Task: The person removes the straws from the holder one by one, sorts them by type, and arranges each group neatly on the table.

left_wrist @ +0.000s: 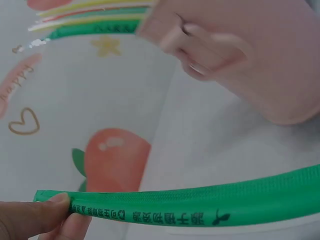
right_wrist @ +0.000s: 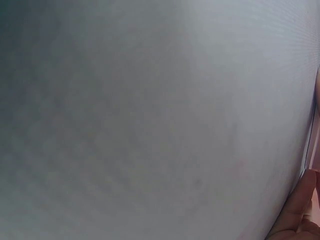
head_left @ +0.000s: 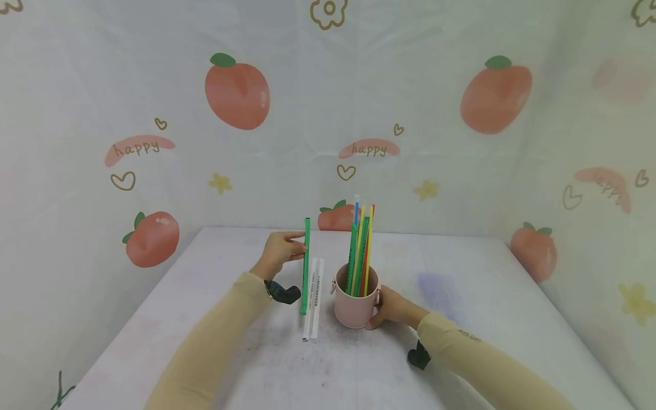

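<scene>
Straws [head_left: 361, 256] are already standing in the cup [head_left: 352, 312] the right hand [head_left: 393, 306] is gripping, the left hand [head_left: 281, 249] is pinching a green straw [head_left: 306, 270], and two white straws [head_left: 316, 302] are lying outside.

We see a big white cloth [head_left: 302, 102] making walls on the far, left and right sides. It has red fruits [head_left: 237, 95], yellow flowers [head_left: 220, 183], brown hearts [head_left: 123, 181] and the word "happy" [head_left: 135, 147]. Below it, we see a white table [head_left: 256, 364] with a purple smudge [head_left: 438, 290] toward its right.
</scene>
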`<state>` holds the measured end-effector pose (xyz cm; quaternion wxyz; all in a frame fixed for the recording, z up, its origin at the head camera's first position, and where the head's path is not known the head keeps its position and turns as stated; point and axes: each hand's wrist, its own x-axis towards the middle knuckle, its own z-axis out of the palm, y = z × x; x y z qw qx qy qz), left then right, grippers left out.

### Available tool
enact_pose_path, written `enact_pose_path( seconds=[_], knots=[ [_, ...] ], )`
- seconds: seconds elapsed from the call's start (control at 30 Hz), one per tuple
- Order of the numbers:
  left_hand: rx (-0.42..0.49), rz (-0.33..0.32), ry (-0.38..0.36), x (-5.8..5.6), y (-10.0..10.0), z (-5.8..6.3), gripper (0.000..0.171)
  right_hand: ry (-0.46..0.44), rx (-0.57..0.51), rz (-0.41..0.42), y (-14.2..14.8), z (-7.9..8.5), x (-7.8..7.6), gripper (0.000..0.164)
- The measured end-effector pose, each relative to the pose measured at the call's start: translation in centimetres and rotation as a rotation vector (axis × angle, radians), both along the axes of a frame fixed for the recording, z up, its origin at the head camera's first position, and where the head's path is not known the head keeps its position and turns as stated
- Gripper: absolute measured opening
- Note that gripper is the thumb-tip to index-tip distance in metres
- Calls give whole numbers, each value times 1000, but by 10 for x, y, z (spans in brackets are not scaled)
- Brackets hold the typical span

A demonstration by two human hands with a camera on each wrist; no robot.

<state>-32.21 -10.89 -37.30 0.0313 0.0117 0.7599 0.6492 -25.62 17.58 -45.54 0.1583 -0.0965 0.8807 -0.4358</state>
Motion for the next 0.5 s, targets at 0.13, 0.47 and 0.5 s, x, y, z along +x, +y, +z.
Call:
enact_pose_path(
  seconds=[0.13,0.47,0.5],
  knots=[
    [-41,14,-28,0,-3,-16,44,-3,2,4,0,0,0,76],
    [-137,77,-123,-3,-7,-52,41,-8,12,-22,-2,2,1,77],
    [-144,77,-125,-3,-8,-55,41,-6,10,-22,-2,2,2,76]
  ],
)
